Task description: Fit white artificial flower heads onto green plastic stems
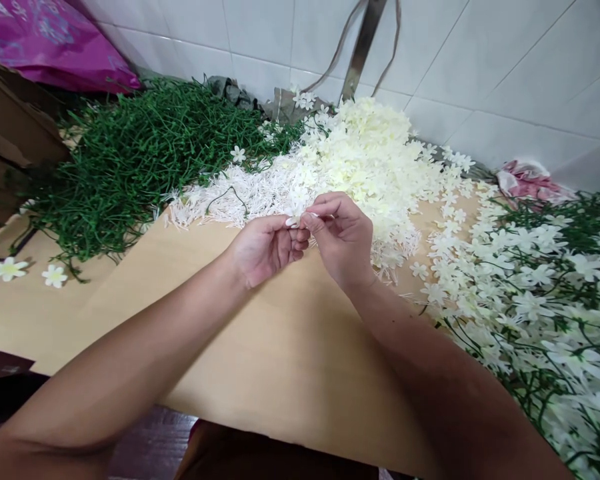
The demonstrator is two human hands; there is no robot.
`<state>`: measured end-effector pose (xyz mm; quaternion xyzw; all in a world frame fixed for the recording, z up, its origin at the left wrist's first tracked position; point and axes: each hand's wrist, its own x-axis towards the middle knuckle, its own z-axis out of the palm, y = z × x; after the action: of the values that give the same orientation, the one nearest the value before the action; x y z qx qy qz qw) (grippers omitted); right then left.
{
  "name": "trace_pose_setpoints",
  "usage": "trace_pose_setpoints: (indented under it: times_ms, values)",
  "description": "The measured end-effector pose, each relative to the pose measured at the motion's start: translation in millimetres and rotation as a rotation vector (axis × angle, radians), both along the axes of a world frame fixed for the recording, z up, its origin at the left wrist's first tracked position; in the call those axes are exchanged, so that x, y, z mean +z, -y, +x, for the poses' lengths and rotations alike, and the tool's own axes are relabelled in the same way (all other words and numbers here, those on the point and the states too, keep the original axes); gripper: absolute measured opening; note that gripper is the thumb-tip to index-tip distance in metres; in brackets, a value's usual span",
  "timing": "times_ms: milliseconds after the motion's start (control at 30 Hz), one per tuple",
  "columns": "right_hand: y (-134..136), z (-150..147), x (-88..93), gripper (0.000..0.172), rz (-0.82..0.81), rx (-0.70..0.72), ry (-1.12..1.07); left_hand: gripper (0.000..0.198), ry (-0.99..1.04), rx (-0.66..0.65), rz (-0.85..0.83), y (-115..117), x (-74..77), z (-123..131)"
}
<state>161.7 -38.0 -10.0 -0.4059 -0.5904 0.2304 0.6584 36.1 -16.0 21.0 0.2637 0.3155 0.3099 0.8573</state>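
My left hand (266, 248) and my right hand (344, 237) meet fingertip to fingertip above the tan board (260, 347). Both are pinched on a small white artificial flower piece (294, 221) held between them. Just beyond the fingers lies a heap of thin white plastic stamens (240, 197). Behind that rises a big mound of cream fabric petals (370, 153). Most of the held piece is hidden by my fingers.
A tangle of green plastic stems (130, 160) fills the left. Finished stems with white flowers (545, 307) pile up at the right. Two loose flowers (10, 268) lie at the far left. A magenta bag (50, 40) sits by the tiled wall (480, 60).
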Motion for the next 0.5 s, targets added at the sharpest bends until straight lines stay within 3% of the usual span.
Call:
trace_pose_setpoints:
  times_ms: [233, 500]
  values:
    - [-2.0, 1.6, -0.8, 0.008, -0.010, 0.092, -0.051, 0.022, -0.010, 0.004, 0.023, -1.8, 0.8, -0.5]
    - [1.3, 1.9, 0.1, 0.009, -0.027, 0.077, 0.018, 0.020, -0.033, 0.005, 0.031, -1.0, 1.2, -0.5]
